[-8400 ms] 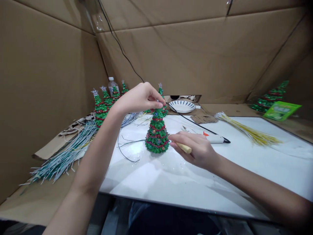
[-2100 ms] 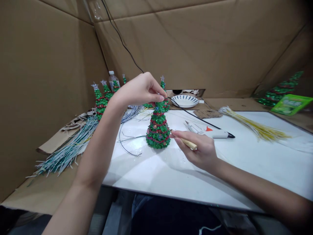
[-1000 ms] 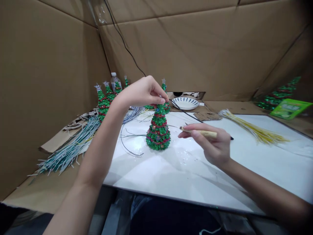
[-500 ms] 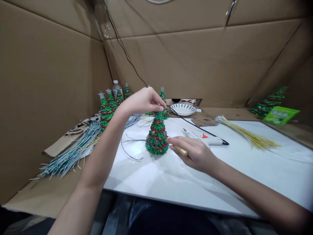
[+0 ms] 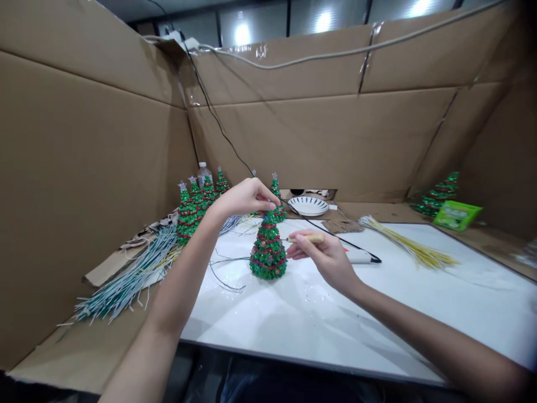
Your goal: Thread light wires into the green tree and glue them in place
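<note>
A small green Christmas tree (image 5: 268,254) with red garlands and round ornaments stands upright on the white board (image 5: 251,330). My left hand (image 5: 254,197) reaches over it and pinches its top, hiding the tip. My right hand (image 5: 329,254) is closed on a wooden-handled tool (image 5: 310,239) with a thin metal shaft. That shaft points left at the tree's right side; whether it touches cannot be made out. Thin dark wires (image 5: 222,280) lie left of the tree's base.
Several finished trees (image 5: 188,215) and a bottle (image 5: 203,173) stand back left. Nearer lies a bundle of wires (image 5: 134,280). Behind are a striped plate (image 5: 308,206) and a corded white glue gun (image 5: 361,256). Yellow wires (image 5: 413,243) and a green packet (image 5: 457,215) lie right. Cardboard walls surround the table.
My right hand has lifted and turned the tool from slanting down to nearly level, at mid-height of the tree. My left hand keeps its pinch. The camera view has tilted upward.
</note>
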Motion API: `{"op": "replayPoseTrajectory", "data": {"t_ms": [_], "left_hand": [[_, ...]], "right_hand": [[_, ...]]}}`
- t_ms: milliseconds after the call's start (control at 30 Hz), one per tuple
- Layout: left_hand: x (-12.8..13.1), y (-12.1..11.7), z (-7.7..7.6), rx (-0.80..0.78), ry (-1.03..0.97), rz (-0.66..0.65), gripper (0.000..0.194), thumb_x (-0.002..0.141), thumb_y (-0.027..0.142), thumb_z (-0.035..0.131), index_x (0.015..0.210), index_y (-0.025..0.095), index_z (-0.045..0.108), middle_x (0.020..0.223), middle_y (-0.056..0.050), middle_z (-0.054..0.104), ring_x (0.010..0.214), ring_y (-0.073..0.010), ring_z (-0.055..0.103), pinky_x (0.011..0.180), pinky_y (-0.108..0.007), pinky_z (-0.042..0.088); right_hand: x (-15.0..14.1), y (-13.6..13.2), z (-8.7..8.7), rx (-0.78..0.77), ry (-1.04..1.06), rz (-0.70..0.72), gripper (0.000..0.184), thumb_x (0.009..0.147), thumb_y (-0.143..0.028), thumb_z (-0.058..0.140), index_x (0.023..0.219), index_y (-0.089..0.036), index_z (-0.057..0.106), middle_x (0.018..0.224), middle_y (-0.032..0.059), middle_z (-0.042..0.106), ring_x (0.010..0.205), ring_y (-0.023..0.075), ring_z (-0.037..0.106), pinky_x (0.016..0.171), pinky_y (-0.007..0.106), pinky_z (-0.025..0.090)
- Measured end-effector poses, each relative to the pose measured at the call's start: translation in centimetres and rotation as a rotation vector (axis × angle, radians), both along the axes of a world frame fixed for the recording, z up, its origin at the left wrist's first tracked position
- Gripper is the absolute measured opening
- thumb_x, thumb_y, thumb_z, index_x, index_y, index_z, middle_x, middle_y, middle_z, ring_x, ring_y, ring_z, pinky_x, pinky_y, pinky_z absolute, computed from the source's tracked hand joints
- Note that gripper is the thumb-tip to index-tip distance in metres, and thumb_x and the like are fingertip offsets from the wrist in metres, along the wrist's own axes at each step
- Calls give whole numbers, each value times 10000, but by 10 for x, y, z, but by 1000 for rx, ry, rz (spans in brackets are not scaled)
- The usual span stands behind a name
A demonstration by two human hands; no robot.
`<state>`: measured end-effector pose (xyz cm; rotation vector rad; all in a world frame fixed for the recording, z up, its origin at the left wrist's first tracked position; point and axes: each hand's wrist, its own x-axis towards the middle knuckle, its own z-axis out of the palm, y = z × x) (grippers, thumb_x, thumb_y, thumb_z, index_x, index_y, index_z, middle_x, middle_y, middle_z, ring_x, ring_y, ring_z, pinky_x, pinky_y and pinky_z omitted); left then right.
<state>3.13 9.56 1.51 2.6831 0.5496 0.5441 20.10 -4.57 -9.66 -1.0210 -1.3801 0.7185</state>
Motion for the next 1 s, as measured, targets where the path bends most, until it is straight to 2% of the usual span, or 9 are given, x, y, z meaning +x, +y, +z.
{"op": "replayPoseTrajectory", "data": {"t_ms": [133,267,400,500,600,700,800,933,1000], "left_hand": [[1,-2,0,-18,1,1,366,791,312,638,1053,83,752,889,-126,776,688,-164,684,636,-274,523],[3,-3,-2,-53,-15,-2,368,796,318,629,1063,96,749,924,-124,775,716,-166,686,660,-278,535],[1,1,-2,-21,-6,21,348,797,306,617,1057,119,753,930,-122,776,760,-182,694,672,-288,540],[-1,4,-2,-3,-7,38,340,794,310,617,1045,128,756,926,-122,776,770,-186,698,680,-293,541],[-1,4,-2,-9,-5,41,352,793,325,621,1052,123,749,913,-124,775,769,-185,699,682,-290,537],[0,2,-1,-18,-5,41,376,791,339,631,1068,108,738,927,-132,771,780,-186,695,684,-284,530],[0,0,0,-14,6,59,429,796,354,627,1134,104,710,902,-128,767,729,-176,681,636,-269,510],[-1,-1,0,22,18,60,425,808,363,612,1156,138,704,890,-100,764,703,-157,655,617,-250,486],[-1,-1,0,26,15,63,412,809,381,614,1139,156,713,922,-94,762,725,-158,655,634,-250,489]], "right_hand": [[4,-9,-18,-143,256,22,394,809,-523,670,895,-141,714,991,115,722,819,212,727,726,324,605],[10,-14,-16,-99,319,0,365,840,-487,650,968,-148,688,829,88,740,755,206,729,703,333,605],[27,-22,-4,266,-85,-101,266,905,-378,576,922,-140,693,710,54,713,622,169,689,612,311,580],[42,-23,-1,382,-567,-215,217,914,-303,539,924,-152,695,670,22,686,537,121,612,536,259,497],[51,-16,-8,258,-1015,-258,249,917,-276,482,974,-162,696,835,65,721,678,156,646,612,283,475],[52,-8,-19,15,-1306,-151,316,918,-279,451,1109,-172,679,989,108,700,903,230,651,728,333,472],[50,-5,-28,-118,-1384,-49,370,917,-338,459,1175,-162,657,1030,137,663,955,266,620,768,366,465],[47,-6,-35,-125,-1353,46,370,928,-366,450,1127,-144,669,1012,145,627,969,260,592,832,380,454],[46,-6,-35,-131,-1335,69,401,921,-406,474,1190,-166,650,1046,140,619,987,253,591,851,376,456]]}}
